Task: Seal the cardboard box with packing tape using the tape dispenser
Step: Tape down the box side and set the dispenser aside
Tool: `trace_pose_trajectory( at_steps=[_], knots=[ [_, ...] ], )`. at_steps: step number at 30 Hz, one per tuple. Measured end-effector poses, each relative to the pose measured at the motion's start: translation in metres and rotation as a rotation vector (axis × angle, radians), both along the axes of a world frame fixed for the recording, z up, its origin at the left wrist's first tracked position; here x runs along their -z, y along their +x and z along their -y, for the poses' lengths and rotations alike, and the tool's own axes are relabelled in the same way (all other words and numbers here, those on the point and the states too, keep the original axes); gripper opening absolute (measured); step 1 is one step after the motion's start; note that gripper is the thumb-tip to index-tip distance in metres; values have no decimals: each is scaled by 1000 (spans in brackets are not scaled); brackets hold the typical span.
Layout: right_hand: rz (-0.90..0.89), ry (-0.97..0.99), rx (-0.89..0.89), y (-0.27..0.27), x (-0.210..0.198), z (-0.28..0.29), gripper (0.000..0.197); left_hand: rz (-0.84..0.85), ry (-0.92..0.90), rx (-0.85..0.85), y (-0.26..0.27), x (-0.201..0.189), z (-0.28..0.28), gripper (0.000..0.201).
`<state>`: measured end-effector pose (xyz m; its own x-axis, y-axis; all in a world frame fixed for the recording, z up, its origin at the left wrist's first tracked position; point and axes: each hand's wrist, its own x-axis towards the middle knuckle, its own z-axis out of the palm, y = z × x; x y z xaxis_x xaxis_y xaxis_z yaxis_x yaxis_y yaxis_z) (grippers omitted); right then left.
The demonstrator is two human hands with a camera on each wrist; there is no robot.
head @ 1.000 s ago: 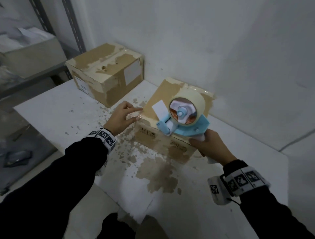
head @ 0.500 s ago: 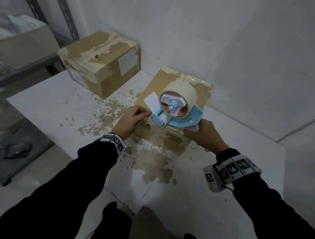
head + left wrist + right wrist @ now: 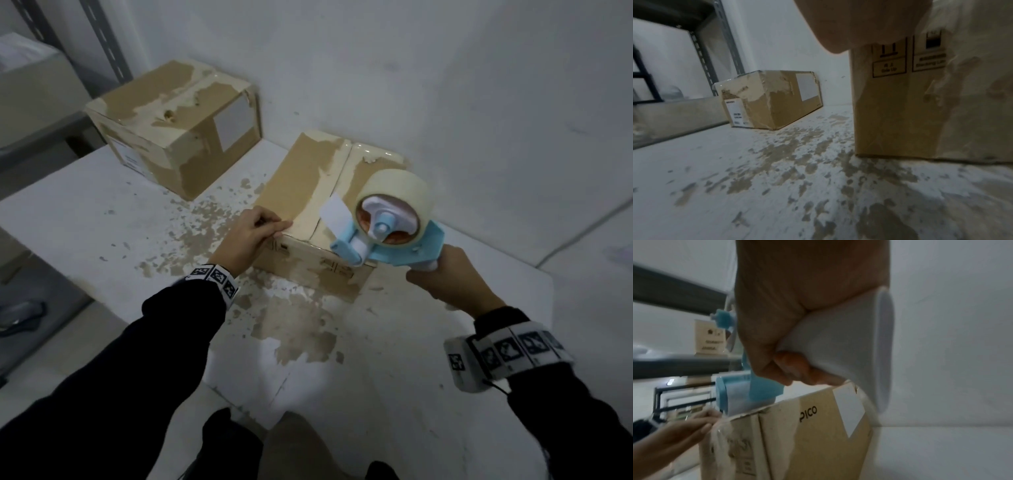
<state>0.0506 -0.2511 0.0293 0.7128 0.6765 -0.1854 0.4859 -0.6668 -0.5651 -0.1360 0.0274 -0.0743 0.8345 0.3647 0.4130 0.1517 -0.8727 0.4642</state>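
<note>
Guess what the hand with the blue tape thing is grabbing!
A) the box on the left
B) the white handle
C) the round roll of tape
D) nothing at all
B: the right hand curls round the white handle of the tape dispenser, whose roller end sits at the near top edge of the cardboard box.

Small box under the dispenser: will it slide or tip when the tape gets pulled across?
Likely slides: the small box looks light, hence the left hand bracing its near corner. Tipping seems unlikely; it sits flat. The glossy old tape may be slippery under the tape dispenser.
</note>
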Motion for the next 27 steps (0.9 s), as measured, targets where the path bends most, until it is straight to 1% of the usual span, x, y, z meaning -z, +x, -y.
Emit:
trace_pose_trajectory(
  at_steps=[1, 3, 4, 5, 7, 8, 10, 12, 14, 16, 17, 19, 20, 22, 24, 25, 26, 27],
  knots=[
    [11, 5, -15, -1, 2, -1, 34, 1, 31, 7, 0, 0, 0, 54],
    [15, 34, -15, -2, 6, -3, 33, 3, 79, 55, -2, -3, -2, 45],
    [11, 42, -4, -1, 7, -3, 32, 6, 65, 60, -3, -7, -2, 42],
    [12, 40, 3, 0, 8, -3, 31, 24, 60, 52, -1, -11, 1, 39],
    [17, 32, -2, 0, 8, -3, 32, 96, 111, 30, 8, -23, 15, 35],
    [15, 37, -7, 0, 8, -3, 31, 123, 146, 45, 17, -26, 25, 33],
    [18, 50, -11, 1, 10, -3, 26, 93, 184, 141, 35, -28, 47, 32],
    [15, 61, -9, 3, 12, -3, 19, 24, 182, 199, 48, -23, 62, 36],
    [21, 58, -11, 3, 14, -2, 17, 0, 195, 174, 50, -17, 65, 35],
    [12, 54, -4, 4, 15, 0, 20, 9, 225, 172, 51, -14, 60, 42],
    [-4, 55, 5, 5, 15, 1, 23, 16, 228, 185, 51, -12, 57, 40],
    [-35, 74, 19, 7, 16, 5, 28, 34, 189, 215, 54, -8, 53, 25],
    [-43, 82, 16, 7, 16, 7, 28, 65, 207, 221, 57, -6, 51, 23],
    [-47, 90, -6, 6, 16, 10, 26, 90, 302, 233, 60, 0, 48, 30],
    [-58, 101, 0, 9, 16, 17, 23, 117, 354, 195, 60, 2, 44, 31],
    [-62, 108, 23, 13, 15, 24, 25, 150, 239, 181, 61, 1, 40, 40],
    [-64, 111, 60, 20, 15, 34, 28, 169, 10, 200, 62, 1, 41, 49],
    [-65, 112, 104, 27, 15, 46, 31, 115, -189, 198, 64, 4, 39, 51]
  ],
)
